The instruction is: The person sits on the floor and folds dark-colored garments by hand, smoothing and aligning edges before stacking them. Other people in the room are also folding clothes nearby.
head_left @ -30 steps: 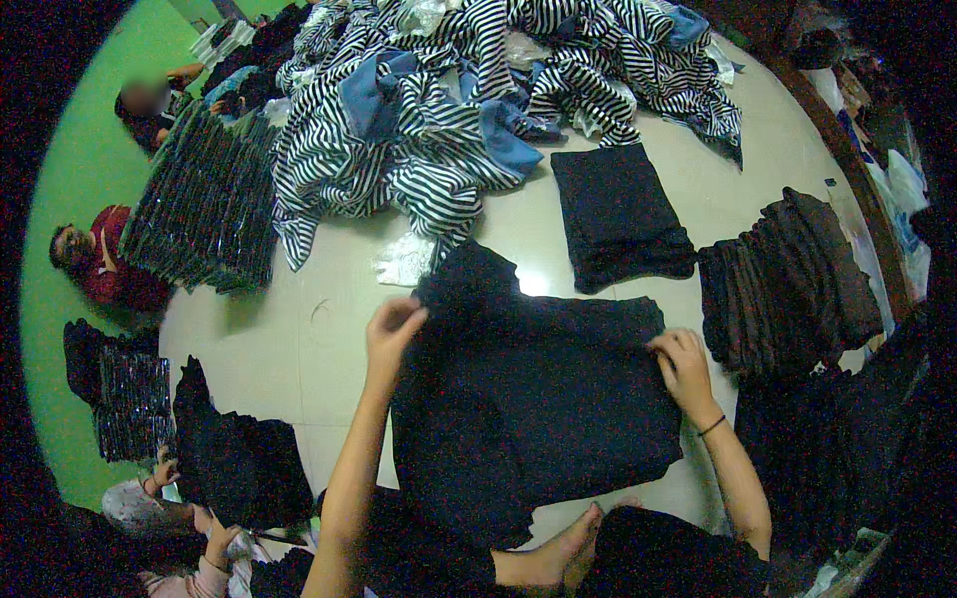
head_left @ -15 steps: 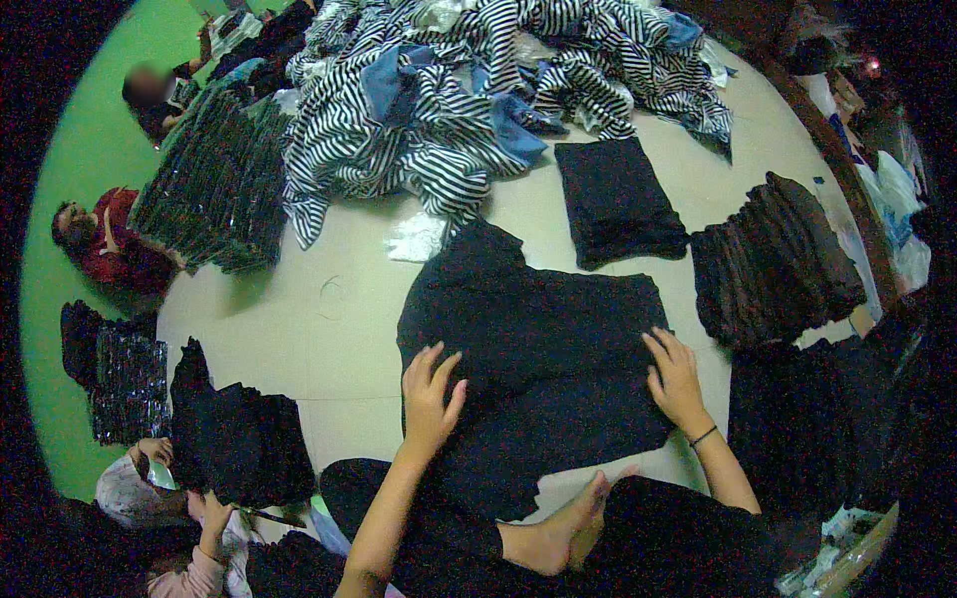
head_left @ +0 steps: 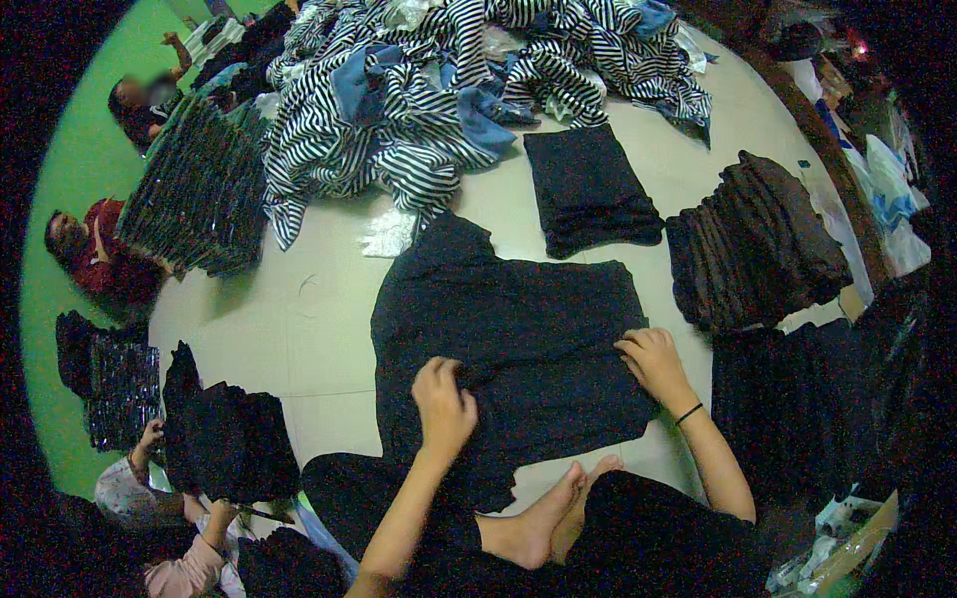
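A black garment [head_left: 508, 309] lies spread on the pale floor in front of my crossed legs, with one part sticking up at its far left. My left hand [head_left: 445, 409] rests on its left part, fingers curled down into the cloth. At the garment's right edge, my right hand [head_left: 658, 367] has its fingers bent onto the fabric; a dark band circles that wrist. A shallow crease runs across the cloth between the two hands. Beyond the garment lies a folded black garment stack [head_left: 590, 189]. My fingertips are partly hidden against the dark cloth.
Striped black-and-white clothes [head_left: 399, 130] are heaped at the back. A dark brown folded stack [head_left: 758, 244] stands at right, and a black clothing pile [head_left: 234, 439] at left. Shiny packaged stacks [head_left: 194, 189] lie far left, near other people. A clear plastic bag [head_left: 389, 233] lies beyond the garment.
My left hand has gone from fingers spread flat to fingers curled on the cloth. My right hand's fingers have also bent in at the edge. The view has shifted slightly.
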Available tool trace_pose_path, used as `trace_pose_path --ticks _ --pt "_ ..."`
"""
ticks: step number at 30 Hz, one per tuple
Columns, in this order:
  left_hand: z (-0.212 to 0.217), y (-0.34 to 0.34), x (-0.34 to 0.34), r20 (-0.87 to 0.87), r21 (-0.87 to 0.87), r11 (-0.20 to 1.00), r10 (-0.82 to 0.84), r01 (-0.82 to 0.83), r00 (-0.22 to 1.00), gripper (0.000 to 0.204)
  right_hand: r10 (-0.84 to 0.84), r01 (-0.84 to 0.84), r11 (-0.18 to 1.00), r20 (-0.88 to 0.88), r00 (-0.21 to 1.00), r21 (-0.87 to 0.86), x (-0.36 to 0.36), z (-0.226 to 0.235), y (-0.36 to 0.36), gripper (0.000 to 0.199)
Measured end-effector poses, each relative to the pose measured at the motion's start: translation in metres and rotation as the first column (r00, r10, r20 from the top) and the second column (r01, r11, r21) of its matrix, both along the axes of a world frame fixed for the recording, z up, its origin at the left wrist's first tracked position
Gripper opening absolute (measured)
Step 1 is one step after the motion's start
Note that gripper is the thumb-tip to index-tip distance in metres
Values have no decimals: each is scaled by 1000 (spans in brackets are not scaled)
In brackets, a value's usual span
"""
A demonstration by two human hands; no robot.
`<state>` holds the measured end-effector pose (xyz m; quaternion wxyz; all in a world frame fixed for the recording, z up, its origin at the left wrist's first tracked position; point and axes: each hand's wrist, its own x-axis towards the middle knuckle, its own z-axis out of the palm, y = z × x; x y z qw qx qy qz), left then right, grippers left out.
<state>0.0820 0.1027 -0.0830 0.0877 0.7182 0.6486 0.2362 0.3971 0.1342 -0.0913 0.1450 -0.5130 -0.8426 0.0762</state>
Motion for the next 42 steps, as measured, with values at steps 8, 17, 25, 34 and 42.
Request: trace_pose_path --ticks 8,17,25,34,42 --pt "-11 -9 -74 141 -166 985 80 -56 987 48 0 2 999 -37 999 54 3 -6 1 22" --pt "-6 2 -73 358 -398 896 348 -196 867 31 -5 8 995 -32 999 99 0 -2 -1 21" --pt "16 -5 -76 161 -436 880 284 -191 945 23 -21 21 1000 16 1000 6 3 2 -6 24" --pt "18 -35 -82 125 -336 898 342 -285 931 30 -38 26 993 -104 994 -115 11 7 -24 21" --pt "20 -27 -89 -41 -354 897 267 -264 963 26 -46 -37 954 -264 963 -297 25 10 -19 17"
